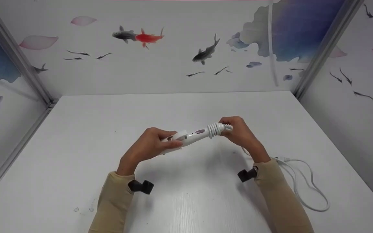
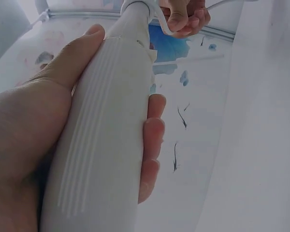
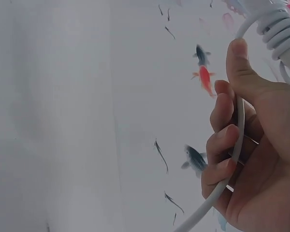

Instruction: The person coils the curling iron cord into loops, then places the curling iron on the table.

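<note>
A white hair styling iron [image 1: 193,137], with an oval purplish panel on its side, is held above the table, tilted up toward the right. My left hand [image 1: 152,142] grips its thick ridged body [image 2: 101,125], thumb along one side and fingers round the other. Several turns of white cord [image 1: 214,130] are wound round the iron's narrow end. Beside that end, my right hand [image 1: 238,131] holds the loose cord [image 3: 240,125], which runs under the thumb and through the curled fingers.
The remaining cord [image 1: 312,184] lies looped on the white table [image 1: 186,200], right of the right forearm, with its plug [image 1: 282,159] near the sleeve. White panels [image 1: 173,71] printed with fish and petals stand round the back and sides.
</note>
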Demonstrator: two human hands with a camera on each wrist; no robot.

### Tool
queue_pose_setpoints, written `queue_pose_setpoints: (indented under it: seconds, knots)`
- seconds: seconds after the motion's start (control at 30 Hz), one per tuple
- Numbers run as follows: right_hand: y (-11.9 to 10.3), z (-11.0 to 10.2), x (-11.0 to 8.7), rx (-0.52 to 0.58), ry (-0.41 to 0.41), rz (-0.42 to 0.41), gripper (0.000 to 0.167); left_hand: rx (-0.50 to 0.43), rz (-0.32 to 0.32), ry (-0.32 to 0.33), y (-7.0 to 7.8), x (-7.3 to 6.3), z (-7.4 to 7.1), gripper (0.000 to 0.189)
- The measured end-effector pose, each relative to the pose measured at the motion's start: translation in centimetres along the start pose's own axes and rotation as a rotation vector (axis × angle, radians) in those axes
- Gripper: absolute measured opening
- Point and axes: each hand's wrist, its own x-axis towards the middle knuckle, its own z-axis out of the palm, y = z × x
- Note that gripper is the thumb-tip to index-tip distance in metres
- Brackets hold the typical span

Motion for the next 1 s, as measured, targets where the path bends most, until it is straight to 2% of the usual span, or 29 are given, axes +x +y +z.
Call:
queue_pose_setpoints:
  seconds: [0.13, 0.23, 0.3, 0.37, 0.47, 0.6, 0.7, 0.87, 1.0]
  knots:
    - [0.1, 0.3, 0.2, 0.007, 0.013, 0.001, 0.009, 0.018, 0.008, -0.023, -0.1, 0.0, 0.1, 0.051]
    - [0.2, 0.2, 0.3, 0.071, 0.024, 0.037, 0.009, 0.009, 0.01, -0.054, -0.3, -0.1, 0.1, 0.052]
    - [0.3, 0.0, 0.3, 0.157, 0.003, 0.071, 0.005, 0.002, 0.001, -0.069, -0.3, -0.1, 0.1, 0.052]
    - [0.1, -0.1, 0.3, 0.228, -0.029, 0.104, 0.011, 0.005, -0.017, -0.078, -0.2, -0.2, 0.2, 0.052]
    - [-0.3, -0.3, 0.2, 0.27, -0.09, 0.137, 0.022, 0.034, -0.048, -0.081, -0.1, -0.3, 0.5, 0.054]
    - [-1.1, -0.8, 0.0, 0.219, -0.142, 0.121, 0.027, 0.074, -0.062, -0.084, 0.0, -0.1, 1.2, 0.054]
    - [-1.9, -1.2, -0.3, 0.182, -0.151, 0.09, 0.029, 0.101, -0.063, -0.067, 0.1, 0.1, 1.5, 0.051]
    - [-3.1, -1.5, -0.9, 0.139, -0.141, 0.04, 0.03, 0.136, -0.1, -0.007, 0.0, 0.3, 1.7, 0.053]
    - [-4.0, -1.5, -1.2, 0.098, -0.107, 0.031, 0.03, 0.144, -0.122, 0.042, 0.1, 0.5, 1.7, 0.054]
